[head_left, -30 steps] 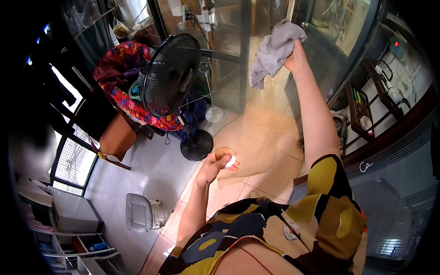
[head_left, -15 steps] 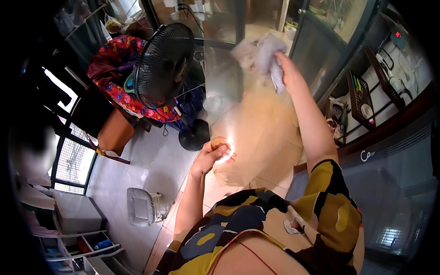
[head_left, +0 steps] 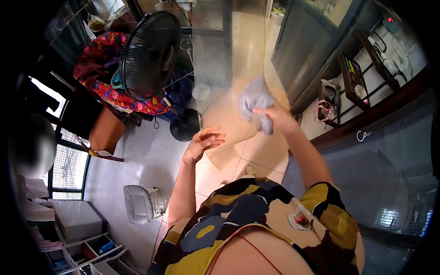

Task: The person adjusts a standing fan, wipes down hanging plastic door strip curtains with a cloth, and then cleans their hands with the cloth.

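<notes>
A grey cloth (head_left: pixel 255 97) is bunched in my right hand (head_left: pixel 278 118), whose fingers press it against or close before a clear plastic sheet (head_left: pixel 224 107). The sheet hangs in front of me, and the floor shows through it. At its left edge, my left hand (head_left: pixel 201 144) has its thumb and bent fingers around the sheet, palm turned inward. Exactly where the fingers meet the clear plastic is hard to make out.
A black standing fan (head_left: pixel 151 57) is at the left, before a red floral cloth (head_left: pixel 103 55). A brown chair (head_left: pixel 106 130) and a grey padded stool (head_left: pixel 137 204) stand left. Dark baskets (head_left: pixel 353 80) are at the right, beside a glass door (head_left: pixel 307 41).
My right hand has brought the cloth down and nearer to me along the sheet. The left hand has shifted slightly left, and the bright glare by its fingers is gone.
</notes>
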A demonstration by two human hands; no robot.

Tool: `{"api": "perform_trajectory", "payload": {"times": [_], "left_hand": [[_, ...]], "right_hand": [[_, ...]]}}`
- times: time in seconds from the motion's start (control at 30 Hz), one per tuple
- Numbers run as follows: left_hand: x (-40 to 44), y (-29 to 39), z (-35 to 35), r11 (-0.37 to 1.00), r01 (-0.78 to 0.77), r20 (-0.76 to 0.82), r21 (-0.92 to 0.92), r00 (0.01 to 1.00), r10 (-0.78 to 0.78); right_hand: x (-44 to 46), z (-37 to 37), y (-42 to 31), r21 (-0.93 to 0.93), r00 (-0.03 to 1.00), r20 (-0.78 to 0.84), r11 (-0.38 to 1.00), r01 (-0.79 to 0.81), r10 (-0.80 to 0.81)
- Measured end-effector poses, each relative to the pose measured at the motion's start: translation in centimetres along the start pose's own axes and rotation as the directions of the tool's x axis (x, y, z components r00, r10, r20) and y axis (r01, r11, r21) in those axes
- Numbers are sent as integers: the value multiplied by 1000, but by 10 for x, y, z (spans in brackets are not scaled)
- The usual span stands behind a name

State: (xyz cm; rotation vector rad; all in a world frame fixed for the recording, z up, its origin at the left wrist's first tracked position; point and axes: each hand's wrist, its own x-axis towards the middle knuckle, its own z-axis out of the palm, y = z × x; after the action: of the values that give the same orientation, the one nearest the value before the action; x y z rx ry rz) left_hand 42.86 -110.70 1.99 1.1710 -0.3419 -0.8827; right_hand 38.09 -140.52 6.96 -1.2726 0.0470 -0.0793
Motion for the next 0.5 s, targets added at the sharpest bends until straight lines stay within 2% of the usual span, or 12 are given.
{"api": "perform_trajectory", "payload": {"times": [0.1, 0.17, 0.3, 0.33, 0.43, 0.47, 0.5], "left_hand": [[-3, -43, -27, 996, 79, 48, 28, 996, -80], [-16, -60, -31, 989, 143, 41, 30, 989, -144], [-28, -65, -30, 996, 51, -5, 77, 999, -51], [-31, -65, -28, 997, 44, -18, 67, 999, -42], [-36, -64, -22, 999, 25, -4, 43, 1000, -25], [-38, -65, -22, 999, 25, 5, 45, 1000, -25], [-39, -65, -22, 999, 25, 14, 48, 1000, -25]], "right_hand": [[-36, 0, 38, -39, 989, 17, 988, -147, 147], [-58, 9, 58, 4, 980, -1, 980, -198, 198], [-65, 16, 79, -32, 951, -121, 957, -289, 283], [-61, 12, 76, -12, 964, -43, 965, -263, 263], [-47, 37, 4, -281, 977, -158, 942, -182, 142], [-26, 25, 12, -18, 990, -124, 998, -64, 61], [-2, 11, 18, 248, 993, -116, 967, 57, -29]]}}
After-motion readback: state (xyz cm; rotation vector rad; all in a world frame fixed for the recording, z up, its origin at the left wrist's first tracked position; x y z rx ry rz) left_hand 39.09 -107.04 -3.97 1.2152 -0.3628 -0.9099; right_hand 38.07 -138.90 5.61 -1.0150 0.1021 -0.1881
